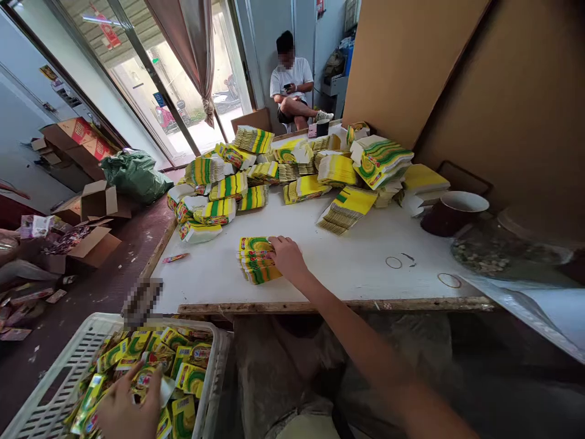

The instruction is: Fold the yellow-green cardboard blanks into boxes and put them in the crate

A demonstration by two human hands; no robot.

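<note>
In the head view, a stack of yellow-and-green packets (pixel 252 262) lies near the front edge of the white desk (pixel 205 277). The right hand (pixel 287 256) is at the stack's three o'clock, fingers on that end; whether its grip is clamped cannot be told. Between seven and eight o'clock from the stack, the left hand (pixel 132 399) is over loose yellow packets (pixel 189 378) in a white basket (pixel 218 353), thumb and fingers apart. Bundles of similar packets (pixel 228 186) spread across the desk from the stack's ten to two o'clock. A slim wrapper (pixel 175 258) lies at nine, a rubber band (pixel 393 262) at three, and a dark mug (pixel 439 217) between two and three. Just past twelve, beyond the desk, a seated person (pixel 299 74) holds a phone (pixel 287 87).
</note>
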